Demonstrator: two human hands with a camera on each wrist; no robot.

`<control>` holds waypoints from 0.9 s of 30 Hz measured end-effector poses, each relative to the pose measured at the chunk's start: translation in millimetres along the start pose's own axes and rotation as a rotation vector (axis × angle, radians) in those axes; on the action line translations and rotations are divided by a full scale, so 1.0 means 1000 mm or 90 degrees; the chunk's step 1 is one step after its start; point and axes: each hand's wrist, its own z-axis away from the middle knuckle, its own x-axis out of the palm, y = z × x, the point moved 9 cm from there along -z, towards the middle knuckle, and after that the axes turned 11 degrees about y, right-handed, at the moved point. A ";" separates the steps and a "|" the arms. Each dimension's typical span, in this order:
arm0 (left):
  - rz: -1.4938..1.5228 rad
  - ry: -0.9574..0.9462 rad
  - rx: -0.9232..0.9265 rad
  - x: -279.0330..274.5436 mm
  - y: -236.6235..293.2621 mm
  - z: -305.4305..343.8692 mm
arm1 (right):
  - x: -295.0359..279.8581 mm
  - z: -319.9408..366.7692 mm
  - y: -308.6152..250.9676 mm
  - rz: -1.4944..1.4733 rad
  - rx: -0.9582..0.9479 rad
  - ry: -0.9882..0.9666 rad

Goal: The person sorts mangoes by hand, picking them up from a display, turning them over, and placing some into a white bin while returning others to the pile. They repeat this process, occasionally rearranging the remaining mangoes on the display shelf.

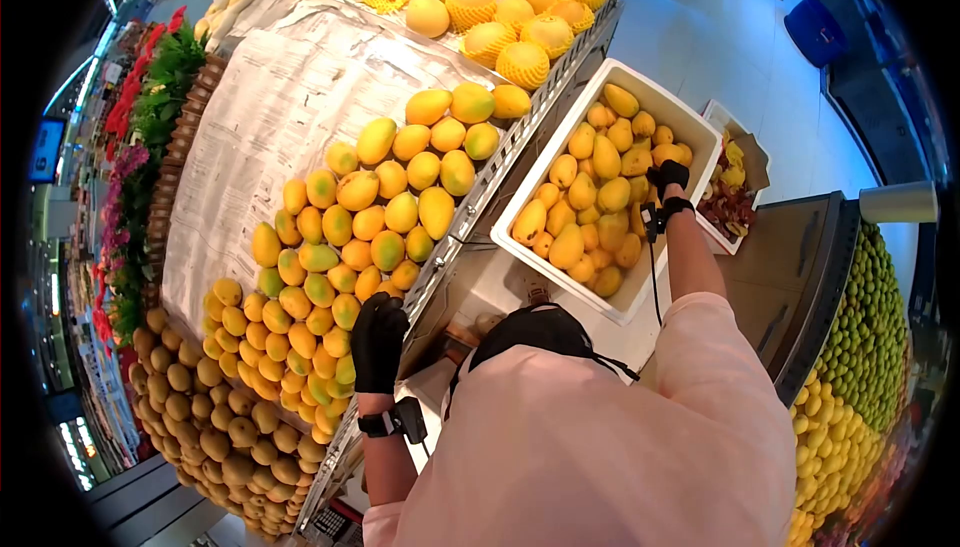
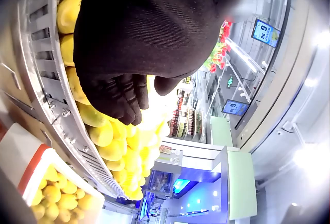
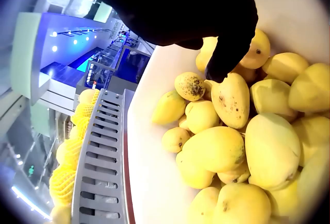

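Observation:
My black-gloved right hand [image 1: 670, 177] reaches into a white foam box [image 1: 510, 212] of yellow mangoes [image 1: 606, 157]. In the right wrist view its fingertips are right at the top of a dark-speckled mango [image 3: 230, 100], and part of the hand hides the fruit behind. My left hand [image 1: 378, 342], also in a black glove, hovers at the front edge of a sloping display of yellow-green mangoes [image 1: 340, 227]. In the left wrist view its fingers [image 2: 121, 98] are loosely bent, the thumb stands apart, and no fruit shows between them.
A slotted metal rail [image 1: 440, 257] edges the display beside the box. Net-wrapped yellow fruit [image 1: 490, 42] fills the display's far end, and brown round fruit [image 1: 215, 417] its near end. Past the box stands a smaller carton [image 1: 740, 232] with scraps. A dark-edged counter [image 1: 800, 297] is on the right.

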 end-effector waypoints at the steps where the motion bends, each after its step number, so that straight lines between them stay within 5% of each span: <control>1: -0.044 0.008 0.033 -0.007 0.000 -0.002 | 0.003 0.003 -0.002 0.010 -0.013 0.025; 3: 0.057 0.020 -0.003 -0.006 0.007 0.000 | 0.007 0.008 -0.004 -0.024 -0.035 0.094; 5: 0.220 -0.247 0.030 -0.005 0.001 -0.010 | 0.008 0.016 -0.015 -0.009 -0.038 0.023; 6: 0.308 -0.151 -0.047 -0.001 0.013 -0.001 | 0.000 0.022 -0.021 -0.053 -0.079 0.093; 9: 0.240 -0.146 0.065 -0.042 0.001 -0.011 | -0.016 0.049 -0.035 -0.210 -0.095 0.152; 11: -0.065 -0.070 0.227 -0.068 0.005 -0.011 | 0.031 0.070 -0.021 -1.065 0.462 -0.049; 13: -0.005 -0.069 0.238 -0.084 0.011 -0.004 | 0.027 0.081 -0.030 -1.075 0.462 -0.072; 14: 0.024 -0.070 0.235 -0.094 0.010 -0.002 | 0.014 0.080 -0.035 -0.945 0.307 -0.038; 17: 0.309 -0.130 0.139 -0.114 0.004 0.005 | -0.003 0.104 -0.056 -0.956 0.328 -0.115; 18: 0.231 -0.120 0.220 -0.090 0.043 0.032 | -0.011 0.110 -0.063 -0.953 0.321 -0.123; 21: 0.274 -0.066 0.267 -0.116 0.047 0.041 | -0.031 0.129 -0.083 -0.973 0.331 -0.164; 22: 0.513 -0.062 0.151 -0.130 0.036 0.037 | -0.030 0.132 -0.087 -0.998 0.355 -0.190; 27: 0.572 -0.021 0.166 -0.160 0.038 0.050 | -0.046 0.146 -0.113 -1.000 0.356 -0.212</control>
